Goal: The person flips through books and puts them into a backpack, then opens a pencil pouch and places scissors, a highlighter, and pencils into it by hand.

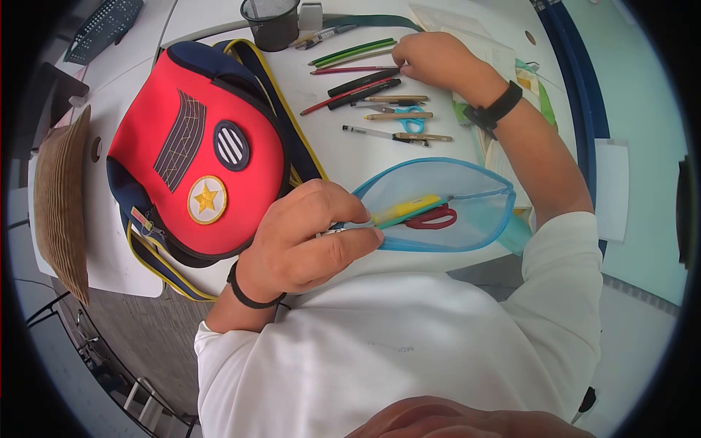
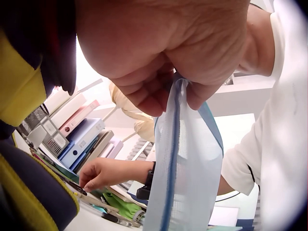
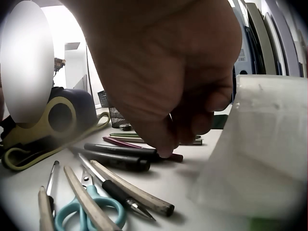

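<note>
My left hand (image 1: 310, 237) holds the near left edge of a blue mesh pouch (image 1: 478, 219); in the left wrist view thumb and fingers pinch the zipper end of the pouch (image 2: 192, 168). Inside lie red-handled scissors (image 1: 438, 217) and a yellow and teal item (image 1: 416, 208). Across the table, my right hand (image 1: 438, 62) has curled fingers at the right end of a dark red pencil (image 1: 350, 70). The right wrist view shows the thumb of the right hand (image 3: 168, 86) against that pencil (image 3: 176, 157), beside black markers (image 3: 120, 158).
Green pencils (image 1: 354, 52), pens (image 1: 365, 131) and teal scissors (image 1: 412, 124) lie in a loose column. A red backpack (image 1: 219, 87) stands left, a mesh cup (image 1: 272, 25) at the back. Papers (image 1: 500, 66) lie under and right of my right forearm.
</note>
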Action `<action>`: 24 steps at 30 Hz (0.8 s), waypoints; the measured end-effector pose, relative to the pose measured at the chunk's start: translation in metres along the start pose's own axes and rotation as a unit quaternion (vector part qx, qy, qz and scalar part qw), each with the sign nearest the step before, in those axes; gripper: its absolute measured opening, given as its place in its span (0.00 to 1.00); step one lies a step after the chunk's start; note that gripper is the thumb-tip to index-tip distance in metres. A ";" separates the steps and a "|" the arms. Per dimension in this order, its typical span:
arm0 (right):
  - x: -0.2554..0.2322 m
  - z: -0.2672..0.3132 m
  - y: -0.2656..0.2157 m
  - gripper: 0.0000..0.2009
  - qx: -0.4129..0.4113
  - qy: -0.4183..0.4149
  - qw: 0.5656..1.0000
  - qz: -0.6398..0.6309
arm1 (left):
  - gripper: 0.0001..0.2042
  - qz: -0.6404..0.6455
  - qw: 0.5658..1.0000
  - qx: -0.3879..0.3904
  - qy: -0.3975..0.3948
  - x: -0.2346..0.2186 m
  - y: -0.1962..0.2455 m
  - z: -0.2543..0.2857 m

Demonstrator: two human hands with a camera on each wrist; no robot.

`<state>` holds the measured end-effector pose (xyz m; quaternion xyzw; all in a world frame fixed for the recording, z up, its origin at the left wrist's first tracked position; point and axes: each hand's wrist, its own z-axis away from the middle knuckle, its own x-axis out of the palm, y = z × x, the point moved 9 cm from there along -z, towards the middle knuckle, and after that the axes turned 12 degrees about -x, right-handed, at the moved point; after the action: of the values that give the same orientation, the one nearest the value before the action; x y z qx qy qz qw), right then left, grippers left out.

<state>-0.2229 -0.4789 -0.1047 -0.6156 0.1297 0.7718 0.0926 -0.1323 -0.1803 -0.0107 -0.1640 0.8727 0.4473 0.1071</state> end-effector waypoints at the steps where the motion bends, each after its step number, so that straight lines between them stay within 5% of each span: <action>1: 0.005 -0.001 0.002 0.05 0.009 -0.011 1.000 -0.002 | 0.18 0.000 1.000 0.001 0.000 0.000 0.000 0.000; 8: -0.009 0.010 0.005 0.06 -0.019 0.036 0.998 0.056 | 0.18 -0.005 1.000 0.002 0.004 0.000 -0.002 0.001; 13: -0.112 0.088 -0.011 0.07 -0.023 0.152 0.988 0.010 | 0.17 -0.010 1.000 0.002 0.007 0.000 -0.001 0.001; 17: -0.170 0.165 -0.050 0.07 -0.008 0.093 0.990 -0.107 | 0.17 -0.009 1.000 0.014 0.013 0.000 -0.002 0.001; 24: -0.177 0.221 -0.114 0.08 0.006 -0.007 1.000 -0.025 | 0.17 -0.017 0.999 0.021 0.022 0.002 0.000 0.003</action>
<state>-0.3535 -0.2981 0.1042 -0.6129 0.1184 0.7726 0.1164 -0.1342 -0.1784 -0.0132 -0.1868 0.8810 0.4234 0.0987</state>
